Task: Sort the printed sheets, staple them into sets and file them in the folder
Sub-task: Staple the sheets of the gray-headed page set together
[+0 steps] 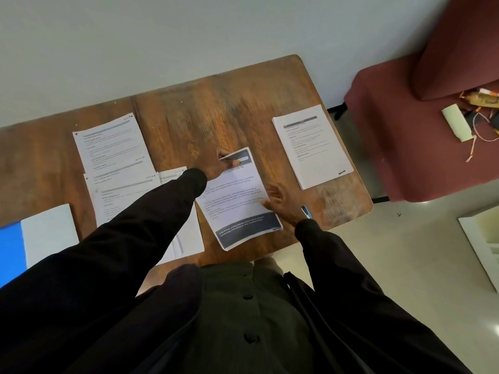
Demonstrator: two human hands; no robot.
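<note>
My left hand [217,166] pinches the far left corner of a printed sheet [237,201] with dark bands, which lies in the middle of the wooden table [216,109]. My right hand [282,205] grips the sheet's right edge, thumb on top. A stack of sheets [313,147] lies to the right, loose sheets [113,149] to the left, and a blue folder [10,252] at the far left.

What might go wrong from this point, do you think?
The left sleeve lies across the overlapping sheets, so pulling back may drag and mix them. The banded sheet, pinched by the left hand, sits near the front edge of the table and might slide off. The right stack lies close to the side edge, easily knocked.
</note>
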